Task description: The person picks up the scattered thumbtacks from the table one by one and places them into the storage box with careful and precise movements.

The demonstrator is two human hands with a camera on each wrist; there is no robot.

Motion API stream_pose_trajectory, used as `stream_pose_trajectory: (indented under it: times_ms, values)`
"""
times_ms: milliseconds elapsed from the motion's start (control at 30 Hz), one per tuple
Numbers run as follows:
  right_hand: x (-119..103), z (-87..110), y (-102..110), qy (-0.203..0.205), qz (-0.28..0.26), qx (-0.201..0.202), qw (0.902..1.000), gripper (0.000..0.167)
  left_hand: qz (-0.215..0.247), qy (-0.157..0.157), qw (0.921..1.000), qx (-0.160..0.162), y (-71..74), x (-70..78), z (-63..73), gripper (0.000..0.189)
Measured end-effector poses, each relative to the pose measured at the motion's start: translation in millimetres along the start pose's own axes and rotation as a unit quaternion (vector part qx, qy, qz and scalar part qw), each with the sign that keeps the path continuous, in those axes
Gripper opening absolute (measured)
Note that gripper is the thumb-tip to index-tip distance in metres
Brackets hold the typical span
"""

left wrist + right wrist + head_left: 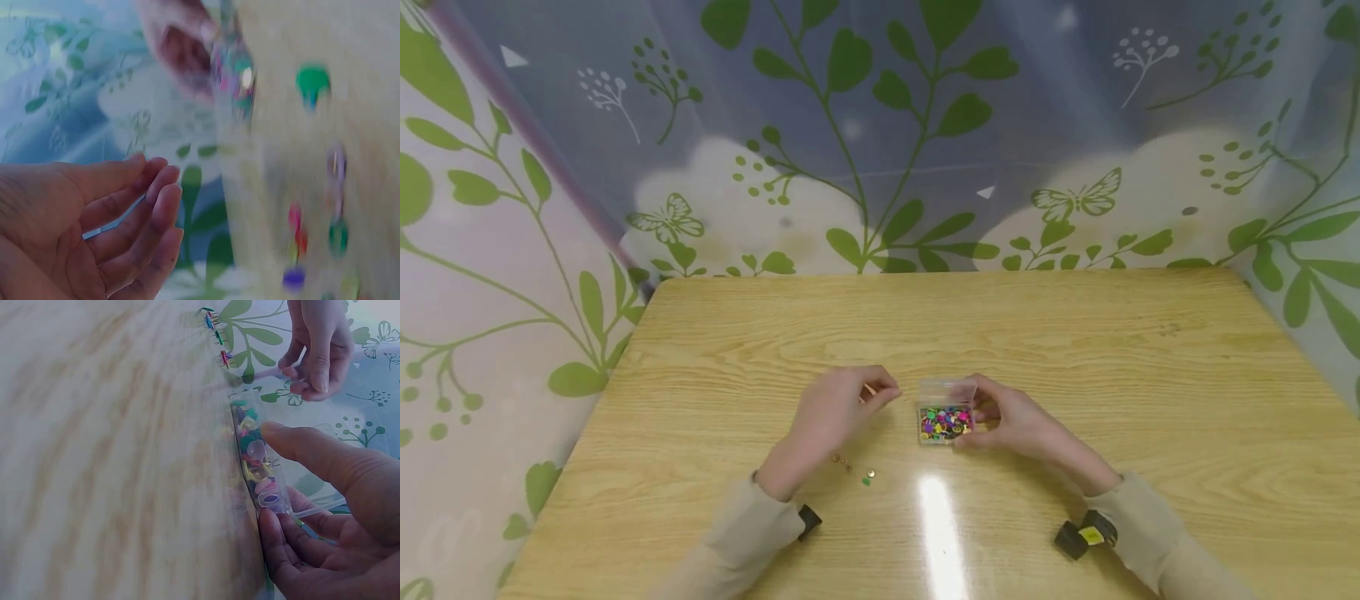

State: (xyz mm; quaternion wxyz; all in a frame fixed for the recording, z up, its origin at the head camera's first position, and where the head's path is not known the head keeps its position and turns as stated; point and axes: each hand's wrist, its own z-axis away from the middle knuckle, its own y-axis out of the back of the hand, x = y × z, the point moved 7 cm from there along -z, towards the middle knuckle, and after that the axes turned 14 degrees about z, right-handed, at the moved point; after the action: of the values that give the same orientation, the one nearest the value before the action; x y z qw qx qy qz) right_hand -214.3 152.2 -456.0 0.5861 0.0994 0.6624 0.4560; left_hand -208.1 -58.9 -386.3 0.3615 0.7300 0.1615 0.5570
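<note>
My right hand point(1011, 421) grips the right side of a small clear plastic box point(946, 443), thumb at the front and fingers behind. The box's hinged lid point(947, 390) stands raised at the back. Colorful thumbtacks point(946, 423) fill it; green, pink and purple heads show through its wall in the right wrist view. Just left of the box hovers my left hand point(838, 408), its fingers loosely bent and the thumb tip close to the index fingertip. Nothing shows between those fingertips in the left wrist view point(119, 225).
Several loose thumbtacks point(871, 473) lie on the wooden table point(737, 333) near the left wrist, among them a green tack point(312, 80). A leaf-patterned curtain point(880, 167) hangs along the table's back edge and sides. Light glares off the tabletop in front of the box.
</note>
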Motion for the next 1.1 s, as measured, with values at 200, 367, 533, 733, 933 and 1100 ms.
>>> stream_pose_trajectory:
  times_ms: [200,367,533,733,933,1100]
  values:
    - [0,0.3,0,-0.001,-0.001,-0.003,1.0000,0.065,-0.017,0.032,0.9984,0.043,37.2,-32.3,8.4,0.006]
    - [-1,0.6,1,0.000,0.000,-0.002,1.0000,0.065,-0.039,0.065,0.9963,0.040,52.1,-59.7,17.7,0.004]
    - [-1,0.6,0,0.004,-0.002,-0.003,1.0000,0.064,-0.045,0.113,0.9926,0.010,53.7,-80.8,26.5,0.005]
    - [0,0.0,-1,0.007,-0.002,-0.001,1.0000,0.064,-0.056,0.129,0.9900,-0.002,51.1,-94.2,31.4,0.009]
    - [0,0.0,-1,0.003,-0.001,-0.001,1.0000,0.064,-0.065,0.127,0.9895,0.021,53.0,-93.9,28.9,0.008]
    - [0,0.5,0,-0.004,-0.003,-0.001,1.0000,0.064,-0.072,0.101,0.9914,0.041,50.3,-80.8,23.4,0.009]
